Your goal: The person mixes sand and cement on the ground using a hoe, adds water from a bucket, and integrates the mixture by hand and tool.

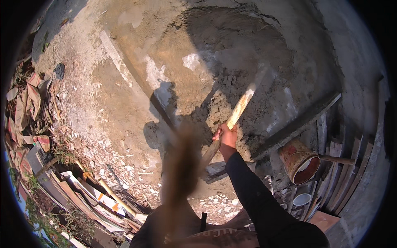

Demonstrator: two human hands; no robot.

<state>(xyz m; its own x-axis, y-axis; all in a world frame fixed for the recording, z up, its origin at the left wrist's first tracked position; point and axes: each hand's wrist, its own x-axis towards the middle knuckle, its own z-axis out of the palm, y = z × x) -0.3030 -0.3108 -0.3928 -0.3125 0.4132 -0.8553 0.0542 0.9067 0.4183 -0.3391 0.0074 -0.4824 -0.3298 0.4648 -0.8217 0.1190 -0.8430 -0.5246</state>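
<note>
My right hand [226, 139] is closed around a long, pale wooden tool handle [242, 105]. The handle slants from near my body up and to the right. Its far end is a grey blur over wet, grey-brown mortar [219, 109], so the kind of tool head cannot be made out. At the near end, a large brown smear [182, 165] crosses the handle close to the camera. Whether that smear is my left hand, its arm or part of the tool, I cannot tell. My right sleeve is dark.
Beside the mortar on the right lies a plank [297, 126]. A rusty bucket [298, 162] tilts near it, next to stacked boards [347, 173]. Another plank [118, 60] lies at left. Scrap wood [93, 194], rubble and torn sacks [31, 103] line the left side.
</note>
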